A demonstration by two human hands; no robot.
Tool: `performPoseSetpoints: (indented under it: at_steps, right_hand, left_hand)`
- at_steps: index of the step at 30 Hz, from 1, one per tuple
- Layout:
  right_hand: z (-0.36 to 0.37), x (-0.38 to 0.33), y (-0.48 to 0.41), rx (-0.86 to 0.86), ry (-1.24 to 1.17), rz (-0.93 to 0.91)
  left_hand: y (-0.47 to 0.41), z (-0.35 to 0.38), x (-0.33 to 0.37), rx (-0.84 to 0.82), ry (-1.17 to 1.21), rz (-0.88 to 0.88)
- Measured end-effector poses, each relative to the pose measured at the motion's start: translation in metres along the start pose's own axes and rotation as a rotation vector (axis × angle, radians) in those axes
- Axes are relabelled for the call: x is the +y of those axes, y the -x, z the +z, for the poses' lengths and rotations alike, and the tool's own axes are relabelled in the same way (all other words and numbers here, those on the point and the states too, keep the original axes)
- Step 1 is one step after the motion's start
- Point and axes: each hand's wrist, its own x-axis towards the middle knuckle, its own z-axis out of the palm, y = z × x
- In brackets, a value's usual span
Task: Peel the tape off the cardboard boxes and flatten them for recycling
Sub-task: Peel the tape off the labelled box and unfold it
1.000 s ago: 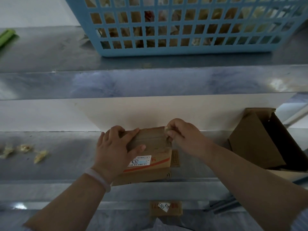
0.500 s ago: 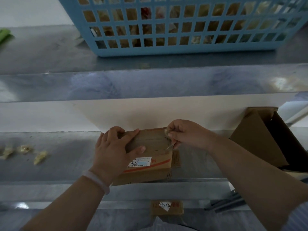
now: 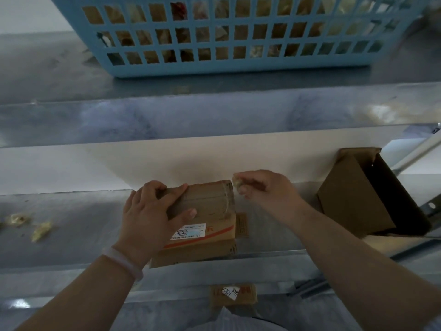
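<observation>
A small brown cardboard box [image 3: 210, 211] with a white label and an orange stripe lies on the metal shelf [image 3: 71, 225] in front of me. My left hand [image 3: 152, 216] grips its left end, fingers over the far edge and thumb across the top. Just off the box's far right corner, my right hand [image 3: 260, 187] pinches a crumpled bit of clear tape [image 3: 237, 182], and a thin strip of it still runs down to the box's right edge.
An open cardboard box [image 3: 358, 194] lies on its side at the right. A blue plastic basket [image 3: 229, 65] stands on the upper shelf. Balled tape scraps [image 3: 28, 223] lie at the left. Another small cardboard piece [image 3: 232, 295] sits below the shelf edge.
My right hand has lifted up and to the right, away from the box's corner, drawing tape off with it. My left hand has kept its hold on the box.
</observation>
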Motion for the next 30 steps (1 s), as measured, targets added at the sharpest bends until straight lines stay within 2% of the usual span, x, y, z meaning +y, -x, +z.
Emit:
performPoseSetpoints:
  at_steps: [3,5,11,19,22,25,30]
  right_hand:
    - [0.015,-0.009,-0.001,-0.057,0.345,-0.240]
    - [0.019,-0.008,0.000,-0.111,0.468,-0.321]
    - [0.015,-0.009,-0.003,-0.239,0.534,-0.303]
    - [0.017,-0.004,0.006,-0.225,0.611,-0.305]
    - [0.013,0.010,0.019,-0.142,0.497,-0.236]
    - [0.003,0.024,0.022,0.060,0.316,-0.084]
    - [-0.013,0.045,0.022,0.156,0.274,0.151]
  left_hand:
    - [0.000,-0.001,0.000,0.014,0.002,0.001]
    - [0.000,-0.002,0.000,0.016,0.008,-0.004]
    - [0.001,-0.002,0.002,0.008,0.012,-0.006]
    - [0.000,-0.002,0.000,0.001,0.027,-0.015]
    - [-0.001,0.000,-0.002,0.004,0.031,-0.009]
    - [-0.001,0.002,-0.003,0.021,0.032,0.002]
    - [0.000,0.002,-0.002,0.021,0.021,0.007]
